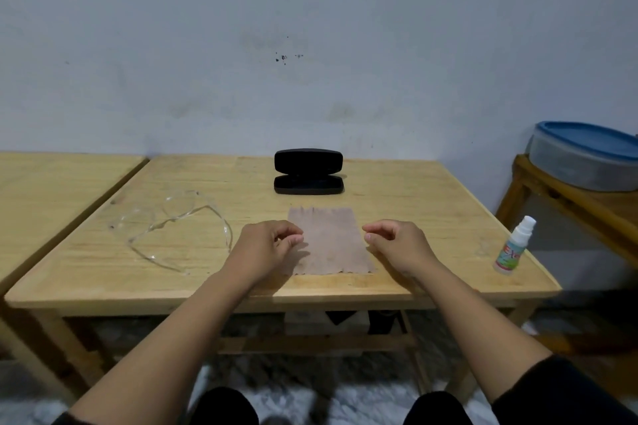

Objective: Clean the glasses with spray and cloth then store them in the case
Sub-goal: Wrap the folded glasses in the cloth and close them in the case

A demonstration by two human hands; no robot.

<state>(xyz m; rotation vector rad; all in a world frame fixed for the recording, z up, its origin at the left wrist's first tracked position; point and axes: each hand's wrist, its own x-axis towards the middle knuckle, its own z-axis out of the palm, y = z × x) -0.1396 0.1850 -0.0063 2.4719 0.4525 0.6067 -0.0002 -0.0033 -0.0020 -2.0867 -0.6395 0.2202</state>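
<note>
- Now left hand point(267, 243) and right hand point(397, 242), fingers loosely curled, holding nothing, flank cloth point(329, 241) near tabletop point(414, 203) front edge.
- Glasses point(172, 228) left of left hand; open case point(308, 172) at back edge; spray bottle point(514, 247) by right edge.

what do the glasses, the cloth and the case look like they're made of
Glasses: clear, glossy plastic by the look; the table grain shows through lenses and arms alike.
Cloth: thin, matte brownish fabric, probably microfibre; it lies flat with jagged cut edges.
Case: black and rigid, since its open lid stands upright on its own; matte shell, whether plastic or leatherette covering cannot be told.
</note>
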